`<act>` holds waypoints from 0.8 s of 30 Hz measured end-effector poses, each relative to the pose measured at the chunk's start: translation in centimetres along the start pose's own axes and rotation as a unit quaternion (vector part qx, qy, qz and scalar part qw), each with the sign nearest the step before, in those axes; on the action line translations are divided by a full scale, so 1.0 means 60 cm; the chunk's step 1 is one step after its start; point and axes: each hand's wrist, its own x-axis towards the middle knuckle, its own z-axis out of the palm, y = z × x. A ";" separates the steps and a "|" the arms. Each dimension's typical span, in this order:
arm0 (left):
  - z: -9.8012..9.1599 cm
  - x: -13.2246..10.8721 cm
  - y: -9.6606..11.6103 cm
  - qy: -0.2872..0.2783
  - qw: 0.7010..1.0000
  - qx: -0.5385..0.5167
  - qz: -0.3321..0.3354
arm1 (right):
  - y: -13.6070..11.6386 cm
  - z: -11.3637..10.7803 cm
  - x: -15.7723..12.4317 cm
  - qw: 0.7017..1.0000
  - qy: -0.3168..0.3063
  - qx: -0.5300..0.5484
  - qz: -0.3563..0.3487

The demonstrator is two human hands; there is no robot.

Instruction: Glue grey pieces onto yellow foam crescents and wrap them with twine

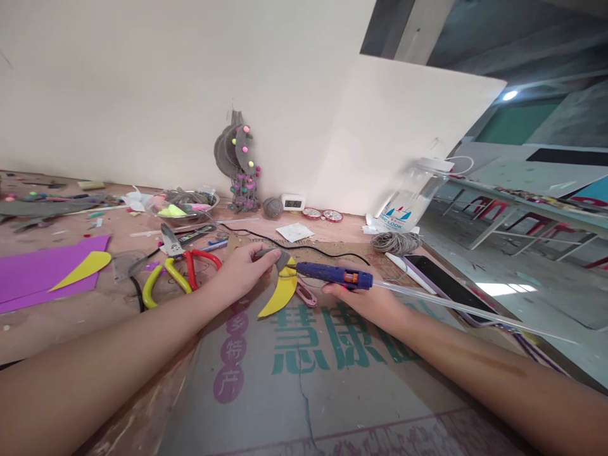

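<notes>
My left hand (247, 267) pinches the upper end of a yellow crescent-shaped piece (281, 296), where grey yarn (284, 259) covers the tip. In my right hand (368, 305) is a blue glue gun (323, 272), its nozzle pointing left at the edge of the grey part. Whether the nozzle touches it I cannot tell. A long clear glue stick (456, 305) runs out of the gun's back to the right. Just under the gun lies a small pink tool with a slot (306, 294). Printed cardboard (266, 392) is spread beneath both hands.
Left of my left hand lie yellow-and-red-handled pliers (178, 275), purple sheets (28, 269) and another yellow crescent (85, 268). A yarn coil (396, 243), phone (451, 285) and plastic bottle (403, 199) are at the right. A grey pompom ornament (237, 158) hangs against the board behind.
</notes>
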 end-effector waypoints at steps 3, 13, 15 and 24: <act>0.000 0.001 -0.002 -0.001 1.000 0.006 -0.001 | -0.002 0.000 0.001 1.000 -0.003 0.017 0.005; -0.002 0.003 -0.006 0.002 1.000 0.011 0.012 | 0.006 0.000 0.002 1.000 0.010 0.010 0.008; -0.001 0.004 -0.006 0.003 1.000 0.007 0.015 | 0.007 -0.001 0.003 1.000 0.006 0.015 0.027; 0.000 0.003 -0.006 0.000 1.000 -0.002 0.015 | 0.010 -0.002 0.004 0.997 0.020 0.021 0.070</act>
